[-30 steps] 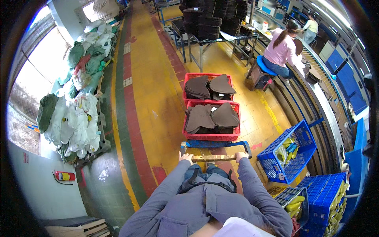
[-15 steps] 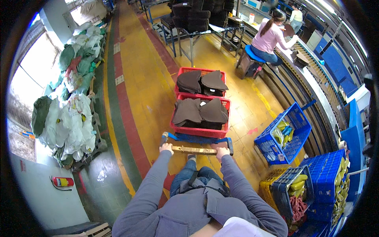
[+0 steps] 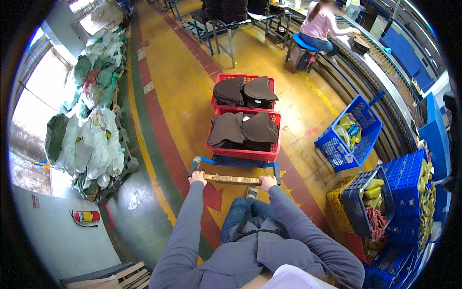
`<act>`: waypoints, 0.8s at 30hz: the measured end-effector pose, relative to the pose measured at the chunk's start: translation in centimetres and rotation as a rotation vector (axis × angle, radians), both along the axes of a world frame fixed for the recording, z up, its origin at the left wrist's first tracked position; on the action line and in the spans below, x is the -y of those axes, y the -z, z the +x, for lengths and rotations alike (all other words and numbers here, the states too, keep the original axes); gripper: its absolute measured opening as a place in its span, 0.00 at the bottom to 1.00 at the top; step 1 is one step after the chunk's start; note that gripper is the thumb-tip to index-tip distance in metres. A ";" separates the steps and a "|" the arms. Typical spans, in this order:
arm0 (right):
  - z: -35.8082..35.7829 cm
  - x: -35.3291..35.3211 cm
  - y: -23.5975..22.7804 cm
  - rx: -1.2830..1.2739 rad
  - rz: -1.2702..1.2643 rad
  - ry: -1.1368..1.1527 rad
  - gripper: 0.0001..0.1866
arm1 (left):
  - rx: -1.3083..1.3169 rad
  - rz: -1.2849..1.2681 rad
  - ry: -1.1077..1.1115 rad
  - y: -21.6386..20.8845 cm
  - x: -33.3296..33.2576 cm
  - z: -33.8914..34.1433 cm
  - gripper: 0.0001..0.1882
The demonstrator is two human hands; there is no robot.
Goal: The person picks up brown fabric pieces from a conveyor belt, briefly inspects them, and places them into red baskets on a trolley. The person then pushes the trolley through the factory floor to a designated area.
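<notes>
My left hand (image 3: pixel 198 177) is wrapped round the left end of a wooden bar (image 3: pixel 231 179), the push handle of a cart with a blue metal frame (image 3: pixel 233 162). At the bar's right end my right hand (image 3: pixel 267 182) is closed in the same way. Ahead of the handle, the cart carries a near red plastic crate (image 3: pixel 250 154) and a far red plastic crate (image 3: pixel 220 78). Both hold stacks of dark brown, curved flat pieces (image 3: pixel 227 129), which look like fabric or felt. The cart's wheels are hidden.
White and green sacks (image 3: pixel 91 144) line the left wall on pallets. To the right stand a blue crate (image 3: pixel 349 139) and stacked crates (image 3: pixel 399 197) with yellow-green items. Beyond, a person in pink (image 3: pixel 323 23) sits at a roller conveyor; a metal table (image 3: pixel 240 21) holds dark stacks.
My view has tilted downward, so the seated person and blue crate appear higher. One shoe now shows right of where a shoe showed before. Both hands keep their grip on the bar.
</notes>
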State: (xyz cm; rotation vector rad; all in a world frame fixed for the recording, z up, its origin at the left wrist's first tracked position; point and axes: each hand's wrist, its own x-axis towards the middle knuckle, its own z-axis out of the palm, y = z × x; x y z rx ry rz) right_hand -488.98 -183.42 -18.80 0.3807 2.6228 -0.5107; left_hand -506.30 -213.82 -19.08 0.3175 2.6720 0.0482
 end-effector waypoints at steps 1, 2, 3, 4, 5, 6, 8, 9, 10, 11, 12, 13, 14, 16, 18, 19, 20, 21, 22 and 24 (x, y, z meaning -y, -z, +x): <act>1.6 0.4 0.1 -0.031 0.009 0.010 0.12 | -0.015 -0.002 0.018 0.0 0.2 1.3 0.19; 3.3 0.9 0.2 -0.062 0.019 0.020 0.11 | -0.029 -0.004 0.036 0.1 0.4 2.7 0.19; 4.9 2.3 0.1 -0.134 0.014 0.044 0.10 | -0.049 0.008 0.015 0.4 1.6 4.6 0.19; 6.5 3.3 0.4 -0.195 0.039 0.055 0.09 | -0.065 0.009 0.023 0.4 2.5 6.2 0.19; 8.3 4.0 0.7 -0.255 0.064 0.066 0.08 | -0.080 0.010 0.031 0.4 3.3 8.0 0.19; 9.7 4.8 0.9 -0.318 0.091 0.091 0.08 | -0.099 0.012 0.053 0.2 4.0 9.0 0.19; 12.6 5.8 0.9 -0.284 0.140 0.137 0.07 | -0.091 0.021 0.078 0.1 4.4 11.8 0.18; 13.7 6.0 1.0 -0.293 0.151 0.115 0.07 | -0.117 0.006 0.099 0.5 5.0 13.0 0.20; 15.3 6.3 1.3 -0.295 0.151 0.090 0.06 | -0.137 -0.019 0.117 1.6 6.4 14.5 0.21; 17.3 6.2 1.3 -0.276 0.143 0.072 0.06 | -0.207 -0.016 0.148 2.7 7.4 16.4 0.22; 18.6 6.0 1.5 -0.268 0.139 0.064 0.06 | -0.178 -0.017 0.177 2.7 7.8 17.7 0.23; 19.9 5.8 1.8 -0.260 0.135 0.056 0.05 | -0.149 -0.017 0.204 2.7 8.2 19.2 0.24; 21.8 6.0 1.9 -0.220 0.140 0.036 0.05 | -0.121 -0.017 0.231 2.6 8.4 20.7 0.25; 24.5 6.2 2.1 -0.173 0.154 -0.007 0.05 | -0.116 -0.007 0.291 2.7 9.8 23.3 0.27; 27.6 5.9 1.6 -0.189 0.147 -0.025 0.06 | 0.021 -0.001 0.322 1.8 9.2 25.8 0.16; 29.2 5.6 2.0 -0.216 0.133 -0.034 0.05 | 0.046 -0.027 0.359 1.3 9.1 27.4 0.15; 30.8 5.2 2.3 -0.241 0.119 -0.042 0.04 | 0.072 -0.052 0.396 0.9 8.7 29.0 0.15; 31.9 5.1 2.1 -0.252 0.112 -0.080 0.04 | 0.045 -0.080 0.413 1.4 9.3 30.9 0.14; 33.1 4.5 1.9 -0.262 0.120 -0.108 0.04 | 0.086 -0.149 0.465 1.4 8.8 32.4 0.15; 35.8 3.5 2.0 -0.253 0.103 -0.135 0.03 | 0.205 -0.179 0.523 1.3 7.9 35.1 0.14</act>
